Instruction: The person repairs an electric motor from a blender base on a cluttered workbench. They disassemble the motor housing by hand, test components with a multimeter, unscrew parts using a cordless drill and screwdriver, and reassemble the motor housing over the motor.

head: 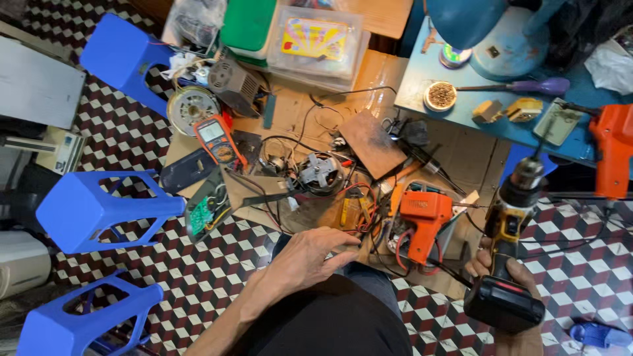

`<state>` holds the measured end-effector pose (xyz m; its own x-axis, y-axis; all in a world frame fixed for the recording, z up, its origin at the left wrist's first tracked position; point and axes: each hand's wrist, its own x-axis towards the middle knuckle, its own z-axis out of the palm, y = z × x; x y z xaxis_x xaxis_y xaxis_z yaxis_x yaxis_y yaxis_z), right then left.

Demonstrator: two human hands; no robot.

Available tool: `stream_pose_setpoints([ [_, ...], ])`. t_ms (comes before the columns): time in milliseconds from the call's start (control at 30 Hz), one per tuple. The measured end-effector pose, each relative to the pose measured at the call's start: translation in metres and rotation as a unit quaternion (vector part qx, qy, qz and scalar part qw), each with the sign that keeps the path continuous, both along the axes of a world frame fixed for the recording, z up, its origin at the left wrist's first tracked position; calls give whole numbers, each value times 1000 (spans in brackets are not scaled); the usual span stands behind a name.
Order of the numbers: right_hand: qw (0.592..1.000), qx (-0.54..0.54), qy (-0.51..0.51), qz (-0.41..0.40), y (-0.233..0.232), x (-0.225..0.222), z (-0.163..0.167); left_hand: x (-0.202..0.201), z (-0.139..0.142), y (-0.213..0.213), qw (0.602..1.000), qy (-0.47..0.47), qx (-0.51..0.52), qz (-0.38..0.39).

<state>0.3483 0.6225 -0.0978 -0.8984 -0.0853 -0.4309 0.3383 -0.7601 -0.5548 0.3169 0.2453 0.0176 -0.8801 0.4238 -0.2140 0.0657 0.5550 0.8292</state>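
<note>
Yellow-and-black cordless drill (pixel 511 224) stands upright in your right hand (pixel 504 270), clamped on its grip with the chuck pointing away, while your left hand (pixel 310 257), loosely curled and empty, rests nearer the orange housing (pixel 425 217).

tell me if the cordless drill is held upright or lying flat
Upright: the right hand grips the yellow-black cordless drill, battery toward the camera, chuck pointing away.

It was a small repair workshop for electrical gear — the low wooden worktop (pixel 455 155) was strewn with a bare motor (pixel 320 173), a green circuit board (pixel 200 217), loose wires and an orange multimeter (pixel 218 139). Blue plastic stools (pixel 86 211) stood on the checkered tile floor (pixel 198 264) — no proper bench seating.
</note>
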Motion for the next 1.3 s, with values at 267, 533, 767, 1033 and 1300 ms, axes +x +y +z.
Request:
stream_pose_setpoints([
  [267, 961, 56, 258, -79, -116, -17, 91, -74, 65, -128, 992, 92, -82, -41],
  [533, 941, 256, 161, -149, -223, -9, 149, -178, -55, -193, 985, 59, -136, -84],
  [767, 845, 490, -106, -189, -302, -5, 160, -185, -167, -179, 991, 9, 61, -121],
  [1033, 802, 559, -120, -172, -305, 4, 143, -173, -186, -179, 980, -81, 52, -172],
  [1300, 777, 601, -145, -118, -293, 11, 138, -187, -180, -180, 972, -95, 72, -204],
])
